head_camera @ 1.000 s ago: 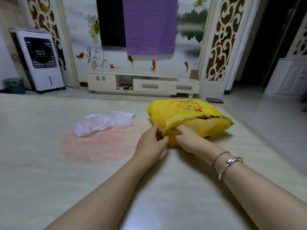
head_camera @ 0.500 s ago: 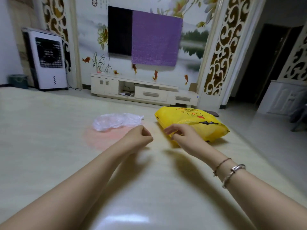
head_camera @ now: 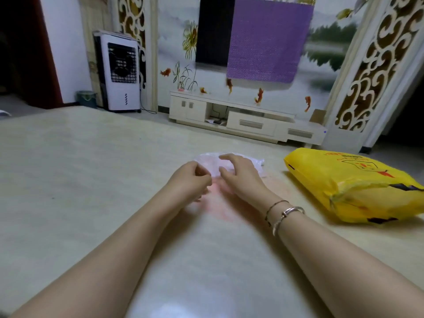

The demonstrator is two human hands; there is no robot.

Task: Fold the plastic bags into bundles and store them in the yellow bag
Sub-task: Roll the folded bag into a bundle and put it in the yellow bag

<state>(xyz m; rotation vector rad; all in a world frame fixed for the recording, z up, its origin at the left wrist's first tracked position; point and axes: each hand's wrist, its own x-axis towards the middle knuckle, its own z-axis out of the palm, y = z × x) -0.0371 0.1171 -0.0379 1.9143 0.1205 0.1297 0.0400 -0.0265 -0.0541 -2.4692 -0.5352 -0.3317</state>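
Plastic bag (head_camera: pixel 258 162), clear and crumpled, lies mid-frame on the pale table (head_camera: pixel 68 180) behind both hands: left hand (head_camera: pixel 191 180) loosely curled, right hand (head_camera: pixel 241 174) fingers spread, neither gripping; yellow bag (head_camera: pixel 348 187) sits at right.

White air cooler (head_camera: pixel 120 72), low TV cabinet (head_camera: pixel 245 119) (cream), purple cloth (head_camera: pixel 267 40)
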